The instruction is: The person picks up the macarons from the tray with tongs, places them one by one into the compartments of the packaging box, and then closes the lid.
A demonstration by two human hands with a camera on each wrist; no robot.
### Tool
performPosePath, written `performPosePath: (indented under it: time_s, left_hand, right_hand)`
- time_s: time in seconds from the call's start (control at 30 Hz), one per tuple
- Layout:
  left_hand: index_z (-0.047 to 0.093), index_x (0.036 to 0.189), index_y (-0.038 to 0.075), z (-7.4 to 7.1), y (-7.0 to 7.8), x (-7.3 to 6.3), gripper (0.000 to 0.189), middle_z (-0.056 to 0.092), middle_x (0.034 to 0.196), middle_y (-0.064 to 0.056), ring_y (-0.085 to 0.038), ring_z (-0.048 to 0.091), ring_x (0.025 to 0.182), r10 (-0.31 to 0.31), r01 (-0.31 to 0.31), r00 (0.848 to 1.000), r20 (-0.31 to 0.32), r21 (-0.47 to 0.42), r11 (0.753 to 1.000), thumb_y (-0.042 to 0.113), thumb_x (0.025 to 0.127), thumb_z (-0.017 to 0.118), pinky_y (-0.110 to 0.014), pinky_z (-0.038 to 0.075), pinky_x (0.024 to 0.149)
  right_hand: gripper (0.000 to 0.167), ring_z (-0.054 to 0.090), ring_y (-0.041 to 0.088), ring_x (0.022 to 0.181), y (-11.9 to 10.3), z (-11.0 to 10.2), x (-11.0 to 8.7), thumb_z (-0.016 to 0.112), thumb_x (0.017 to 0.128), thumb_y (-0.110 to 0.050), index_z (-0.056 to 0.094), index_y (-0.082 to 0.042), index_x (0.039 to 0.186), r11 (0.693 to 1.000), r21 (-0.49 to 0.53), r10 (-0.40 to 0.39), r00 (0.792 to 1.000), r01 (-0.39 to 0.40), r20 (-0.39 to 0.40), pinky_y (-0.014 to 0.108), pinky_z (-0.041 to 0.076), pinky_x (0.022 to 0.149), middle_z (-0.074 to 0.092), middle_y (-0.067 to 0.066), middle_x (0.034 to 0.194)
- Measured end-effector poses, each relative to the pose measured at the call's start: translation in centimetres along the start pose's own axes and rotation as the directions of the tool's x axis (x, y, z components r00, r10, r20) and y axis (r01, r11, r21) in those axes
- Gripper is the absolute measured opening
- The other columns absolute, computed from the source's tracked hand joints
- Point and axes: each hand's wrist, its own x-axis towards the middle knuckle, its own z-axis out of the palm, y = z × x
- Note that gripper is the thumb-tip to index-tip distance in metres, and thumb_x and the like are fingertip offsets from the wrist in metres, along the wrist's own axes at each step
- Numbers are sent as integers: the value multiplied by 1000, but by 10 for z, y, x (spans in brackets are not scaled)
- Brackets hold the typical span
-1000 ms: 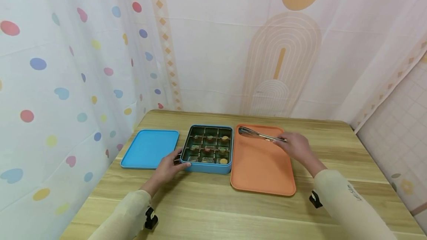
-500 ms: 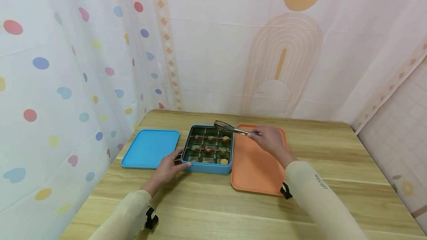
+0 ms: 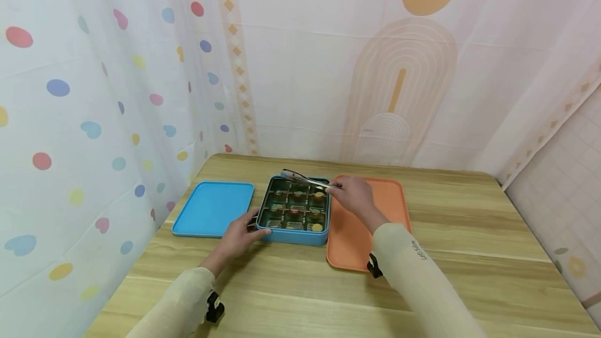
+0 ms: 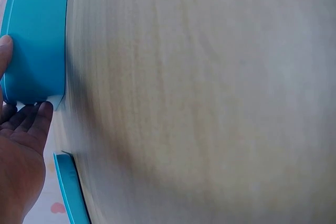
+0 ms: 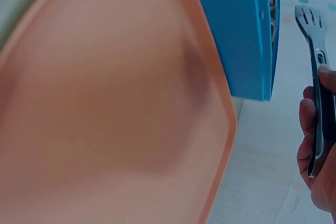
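A square blue box [image 3: 292, 237] stands open on the table, with a dark divided insert [image 3: 294, 205] inside. Several small round yellowish, reddish and greenish pieces sit in its compartments. My left hand [image 3: 238, 234] holds the box's near left corner, thumb on the front wall and fingers round the side; the left wrist view shows the blue wall [image 4: 39, 40] between them. My right hand [image 3: 353, 193] grips metal tongs [image 3: 305, 179], whose slotted end [image 5: 312, 22] shows in the right wrist view. The tongs reach leftward above the box's back row. Nothing is visible between their tips.
An orange tray [image 3: 387, 197] lies against the box's right side, partly under my right arm. A flat blue lid [image 3: 213, 207] lies left of the box. Wood-grain table [image 3: 291, 291] stretches in front, and a patterned curtain [image 3: 300, 67] hangs behind the table.
My right hand has moved left with the tongs, from above the orange tray to over the back of the box. My left hand has stayed at the box's corner.
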Motion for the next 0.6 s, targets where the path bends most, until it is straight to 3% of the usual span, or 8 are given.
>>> performPosePath:
  time_s: [0.1, 0.23, 0.37, 0.6]
  left_hand:
    - [42, 149, 4, 0, -1, 0, 74, 58, 131, -16, -29, 60, 114, 1, -1, 1000, -4, 1, 1000, 33, 90, 75, -47, 49, 93]
    - [41, 150, 4, 1, -2, 1, 75, 58, 131, -17, -30, 59, 114, 1, -1, 1000, -6, 15, 1000, 35, 90, 75, -48, 49, 93]
    - [41, 150, 3, 2, -3, 2, 76, 58, 131, -17, -30, 59, 114, 0, 1, 1000, -9, 30, 1000, 36, 90, 74, -49, 48, 94]
    - [42, 149, 5, 1, -2, 0, 74, 59, 130, -15, -29, 60, 113, -9, 9, 1000, -6, 10, 1000, 34, 90, 74, -46, 50, 92]
  right_hand:
    - [21, 57, 13, 66, -7, 5, 3, 64, 98, -35, 78, -19, 100, 1000, -16, 22, 1000, -22, 7, 33, 47, 61, 70, -4, 88]
    - [29, 66, 16, 78, -14, 10, 5, 64, 97, -39, 76, -19, 116, 998, -35, 48, 999, -47, 15, 36, 54, 67, 73, 0, 110]
    - [33, 67, 18, 78, -17, 13, 6, 65, 96, -41, 75, -19, 118, 998, -36, 53, 999, -52, 15, 38, 54, 66, 73, 0, 110]
    - [33, 67, 21, 100, -15, 8, 3, 66, 96, -40, 74, -19, 121, 995, -22, 100, 995, -99, 24, 41, 54, 77, 68, 2, 124]
